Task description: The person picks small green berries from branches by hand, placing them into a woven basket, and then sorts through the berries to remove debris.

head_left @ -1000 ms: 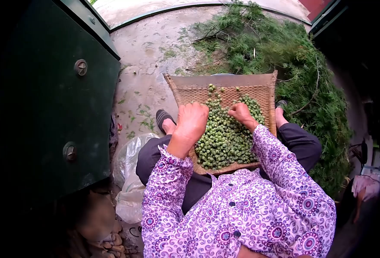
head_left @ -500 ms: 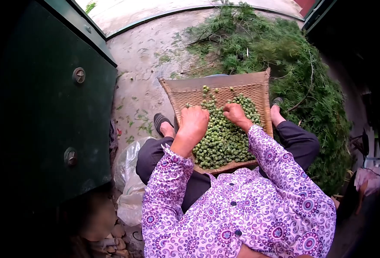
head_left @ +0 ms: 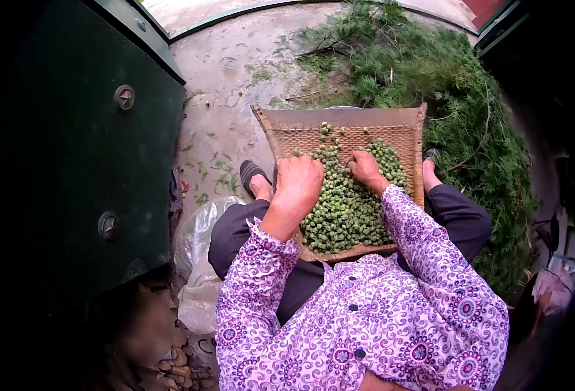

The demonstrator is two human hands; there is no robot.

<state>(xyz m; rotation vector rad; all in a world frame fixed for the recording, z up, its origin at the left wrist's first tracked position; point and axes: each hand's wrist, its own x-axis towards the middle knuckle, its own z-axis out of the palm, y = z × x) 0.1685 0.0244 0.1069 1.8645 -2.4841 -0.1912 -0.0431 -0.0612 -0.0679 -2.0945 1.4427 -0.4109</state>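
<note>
A woven winnowing basket rests on my lap between my knees. A heap of small round green cones covers much of its floor, with a few scattered toward the far edge. My left hand is closed over the left side of the heap, back of the hand upward. To its right, my right hand is also closed, its fingertips down at the cones. Whatever either hand may pinch is hidden by the fingers and too small to make out.
Cut green conifer branches lie piled ahead and to the right. A dark green metal door stands on the left. Beside my left knee sits a clear plastic bag; bits of greenery litter the concrete floor.
The camera view has shifted slightly, so the basket and branches sit farther right in the picture. Both hands stay closed over the cones, with only small movement relative to the basket.
</note>
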